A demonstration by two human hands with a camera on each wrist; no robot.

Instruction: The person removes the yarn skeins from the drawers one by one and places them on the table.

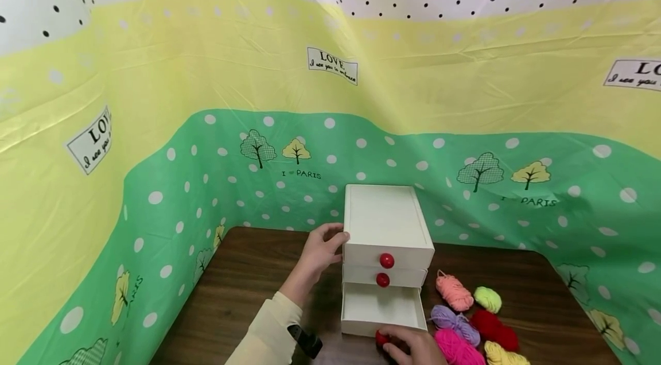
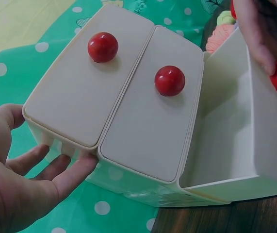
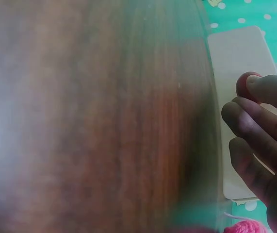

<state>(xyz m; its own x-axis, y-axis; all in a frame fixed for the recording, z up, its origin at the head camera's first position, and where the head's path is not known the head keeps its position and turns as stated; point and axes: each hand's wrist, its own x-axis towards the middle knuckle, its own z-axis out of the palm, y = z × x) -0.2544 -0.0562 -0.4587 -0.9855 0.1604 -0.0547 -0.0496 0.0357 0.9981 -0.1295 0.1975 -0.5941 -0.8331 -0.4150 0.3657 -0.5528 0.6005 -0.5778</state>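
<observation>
A small white cabinet (image 1: 387, 216) with three drawers stands on the table, each drawer front carrying a round red knob. Its bottom drawer (image 1: 382, 305) is pulled out, and the inside that shows holds nothing. At the cabinet's left side is my left hand (image 1: 322, 247); in the left wrist view its fingers (image 2: 73, 177) lie spread against the side wall, with the thumb by the top edge. My right hand (image 1: 413, 345) pinches the bottom drawer's red knob (image 3: 247, 86) between thumb and index finger. The upper knob (image 2: 103, 47) and middle knob (image 2: 170, 80) sit on closed drawers.
Several small yarn skeins lie right of the cabinet, among them a salmon skein (image 1: 454, 292), a purple skein (image 1: 454, 323), a dark red skein (image 1: 494, 329) and a magenta skein (image 1: 458, 348). A patterned curtain (image 1: 289, 198) hangs behind the brown wooden table (image 1: 248, 273).
</observation>
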